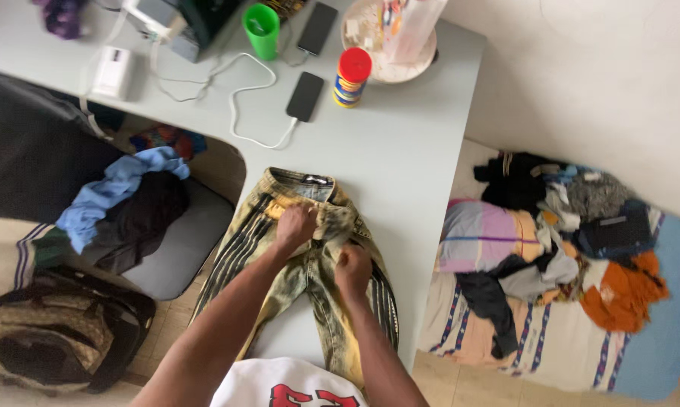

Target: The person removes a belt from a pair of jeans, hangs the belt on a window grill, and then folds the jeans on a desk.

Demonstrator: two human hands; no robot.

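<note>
A pair of faded yellowish jeans (pixel 280 264) with dark side stripes lies flat on the pale grey desk (pixel 400 151), waistband away from me and legs hanging over the near edge. My left hand (pixel 296 224) grips the fabric just below the waistband. My right hand (pixel 353 267) is closed on the denim near the crotch, a little lower and to the right.
On the desk stand a green cup (pixel 262 29), a red-lidded can (pixel 351 77), two phones (pixel 305 96) on white cables, and a plate (pixel 389 64). A chair (pixel 159 241) with clothes is at left, a bag (pixel 61 328) below it, a clothes-strewn mattress (pixel 566 301) at right.
</note>
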